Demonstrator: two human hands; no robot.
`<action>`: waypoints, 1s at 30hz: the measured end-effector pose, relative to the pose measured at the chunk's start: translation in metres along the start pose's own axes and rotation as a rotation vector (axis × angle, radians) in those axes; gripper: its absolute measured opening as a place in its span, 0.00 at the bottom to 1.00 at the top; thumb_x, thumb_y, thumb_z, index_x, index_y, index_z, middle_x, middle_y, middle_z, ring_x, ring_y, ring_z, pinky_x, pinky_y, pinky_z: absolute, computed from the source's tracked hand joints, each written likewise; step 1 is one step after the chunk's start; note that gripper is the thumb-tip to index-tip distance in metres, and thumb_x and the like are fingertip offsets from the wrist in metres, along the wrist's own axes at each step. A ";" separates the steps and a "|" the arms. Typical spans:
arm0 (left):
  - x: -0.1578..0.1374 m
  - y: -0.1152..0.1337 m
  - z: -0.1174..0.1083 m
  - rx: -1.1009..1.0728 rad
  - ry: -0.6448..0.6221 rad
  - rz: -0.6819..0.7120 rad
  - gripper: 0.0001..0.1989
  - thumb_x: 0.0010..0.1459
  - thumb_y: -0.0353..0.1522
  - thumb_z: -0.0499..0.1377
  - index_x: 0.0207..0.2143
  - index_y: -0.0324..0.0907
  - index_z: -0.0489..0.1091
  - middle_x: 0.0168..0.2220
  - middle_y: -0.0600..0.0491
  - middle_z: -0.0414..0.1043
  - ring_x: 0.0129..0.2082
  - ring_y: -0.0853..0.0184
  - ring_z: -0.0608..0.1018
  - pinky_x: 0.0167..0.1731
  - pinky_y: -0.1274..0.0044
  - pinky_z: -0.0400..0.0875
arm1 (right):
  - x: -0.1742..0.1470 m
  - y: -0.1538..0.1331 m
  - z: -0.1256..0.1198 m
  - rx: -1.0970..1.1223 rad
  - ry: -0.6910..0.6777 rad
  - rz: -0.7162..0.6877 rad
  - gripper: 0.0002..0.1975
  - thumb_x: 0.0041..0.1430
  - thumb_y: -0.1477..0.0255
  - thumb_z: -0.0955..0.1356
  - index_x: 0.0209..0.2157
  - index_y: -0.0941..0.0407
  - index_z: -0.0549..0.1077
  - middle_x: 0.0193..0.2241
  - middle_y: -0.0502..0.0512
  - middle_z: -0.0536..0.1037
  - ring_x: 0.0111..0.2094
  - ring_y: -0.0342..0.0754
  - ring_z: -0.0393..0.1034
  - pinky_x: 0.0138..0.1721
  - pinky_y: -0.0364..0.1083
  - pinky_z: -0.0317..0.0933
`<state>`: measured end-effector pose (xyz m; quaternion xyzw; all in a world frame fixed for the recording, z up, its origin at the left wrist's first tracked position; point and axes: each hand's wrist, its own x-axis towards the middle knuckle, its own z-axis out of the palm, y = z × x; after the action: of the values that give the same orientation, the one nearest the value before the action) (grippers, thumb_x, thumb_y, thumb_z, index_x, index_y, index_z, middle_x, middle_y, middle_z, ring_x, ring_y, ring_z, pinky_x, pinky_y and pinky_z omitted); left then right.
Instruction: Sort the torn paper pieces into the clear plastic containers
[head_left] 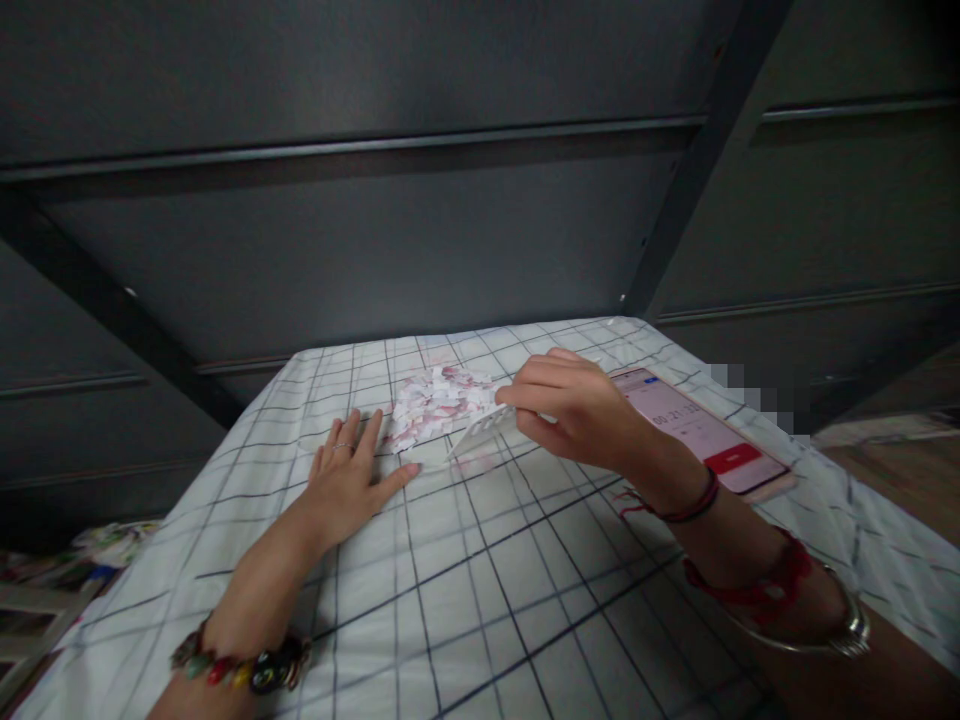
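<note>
Nearest to us, our two forearms are reaching forward over the checked cloth (480, 600) that is covering the table, a beaded bracelet (240, 668) sitting on the left wrist and red thread bands and a metal bangle (840, 630) on the right.

Farther out, our left hand (346, 485) is lying flat, palm down and fingers spread, pressing on the cloth. Its fingertips are pointing toward the pile of small paper pieces (435, 400), white with pink marks, and the thumb is stretching out to the right, just short of the pile's near edge.

Our right hand (574, 410) is hovering a little above the cloth, thumb and fingers pinched on one end of a flat white strip (480, 432). The strip's long axis is running from the pinch down and to the left, its free end dipping toward the cloth between the two hands, just beside the pile's near right corner.

So the pile is lying ahead of both hands, between them and slightly left of centre. The left hand is sitting closer to it on the cloth, while the strip in the right is already touching or nearly touching its edge; we cannot tell which.

Behind the right hand, a phone (712, 435) is lying screen up, showing a timer. Beyond the table, a dark panelled wall (450, 230) is rising.
</note>
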<state>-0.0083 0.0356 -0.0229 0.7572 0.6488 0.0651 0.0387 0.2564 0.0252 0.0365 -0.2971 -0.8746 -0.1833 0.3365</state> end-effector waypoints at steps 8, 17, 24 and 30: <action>-0.002 0.003 -0.006 0.020 -0.080 0.029 0.46 0.50 0.55 0.49 0.63 0.37 0.40 0.64 0.39 0.37 0.62 0.49 0.41 0.56 0.58 0.46 | 0.000 0.000 0.000 -0.056 0.008 -0.013 0.11 0.52 0.80 0.59 0.26 0.56 0.71 0.22 0.50 0.69 0.26 0.43 0.60 0.31 0.44 0.51; -0.003 0.006 -0.009 0.042 -0.123 -0.011 0.48 0.49 0.56 0.49 0.63 0.37 0.39 0.64 0.40 0.36 0.62 0.49 0.41 0.56 0.59 0.46 | 0.000 0.000 -0.002 -0.116 0.030 -0.002 0.12 0.52 0.80 0.59 0.25 0.56 0.72 0.21 0.50 0.69 0.26 0.42 0.59 0.30 0.44 0.51; -0.004 0.011 -0.013 0.075 -0.184 -0.030 0.48 0.51 0.55 0.47 0.64 0.37 0.35 0.65 0.41 0.32 0.62 0.49 0.39 0.56 0.59 0.45 | -0.002 0.003 -0.003 -0.111 0.055 -0.013 0.12 0.53 0.78 0.59 0.26 0.57 0.72 0.20 0.49 0.68 0.24 0.42 0.59 0.29 0.43 0.53; -0.004 0.010 -0.011 0.085 -0.176 -0.030 0.48 0.51 0.57 0.46 0.64 0.37 0.35 0.65 0.42 0.30 0.62 0.49 0.37 0.57 0.59 0.43 | -0.001 -0.001 0.001 -0.125 0.073 0.050 0.13 0.52 0.79 0.58 0.26 0.58 0.73 0.20 0.50 0.71 0.25 0.42 0.62 0.30 0.43 0.53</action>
<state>-0.0006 0.0301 -0.0109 0.7512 0.6562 -0.0301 0.0643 0.2563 0.0249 0.0348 -0.3322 -0.8409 -0.2399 0.3535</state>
